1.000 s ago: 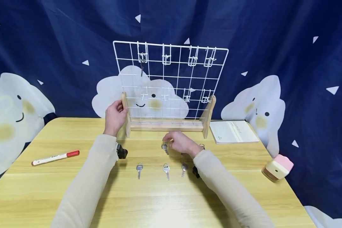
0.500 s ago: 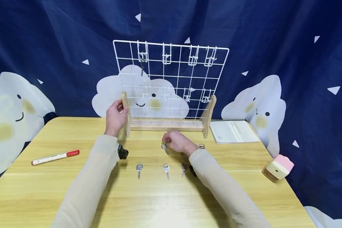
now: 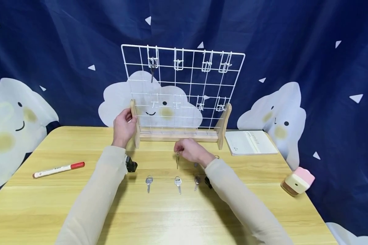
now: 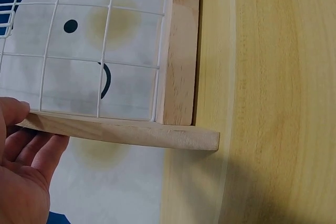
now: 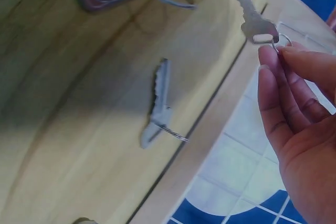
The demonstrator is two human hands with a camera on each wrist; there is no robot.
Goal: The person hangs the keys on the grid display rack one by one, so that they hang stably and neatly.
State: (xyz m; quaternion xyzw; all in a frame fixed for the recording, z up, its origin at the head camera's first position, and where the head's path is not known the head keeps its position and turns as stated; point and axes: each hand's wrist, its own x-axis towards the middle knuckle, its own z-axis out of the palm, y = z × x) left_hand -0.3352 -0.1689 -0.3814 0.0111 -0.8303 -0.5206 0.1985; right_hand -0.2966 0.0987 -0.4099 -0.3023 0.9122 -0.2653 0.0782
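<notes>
At the rack's left end, my left hand (image 3: 123, 126) grips the wooden side post (image 4: 121, 135) between thumb and fingers. My right hand (image 3: 191, 149), low in front of the rack, pinches a key (image 5: 254, 24) by its ring; in the head view the key hangs blade down. Below lie three keys in a row: a left key (image 3: 149, 184), a middle key (image 3: 178, 185) and a right key (image 3: 197, 183). The right wrist view shows another key (image 5: 159, 98) lying near the rack's base. A dark key (image 3: 152, 70) hangs on the top left hook.
The white wire grid (image 3: 191, 82) carries two rows of hooks. A notepad (image 3: 250, 143) lies right of the rack. A red-capped marker (image 3: 58, 170) is on the left of the table, and a pink and cream block (image 3: 298, 181) sits near the right edge.
The key in my right hand has come up and now hangs straight down from the fingers; earlier it slanted near the tabletop. My left hand has stayed on the post.
</notes>
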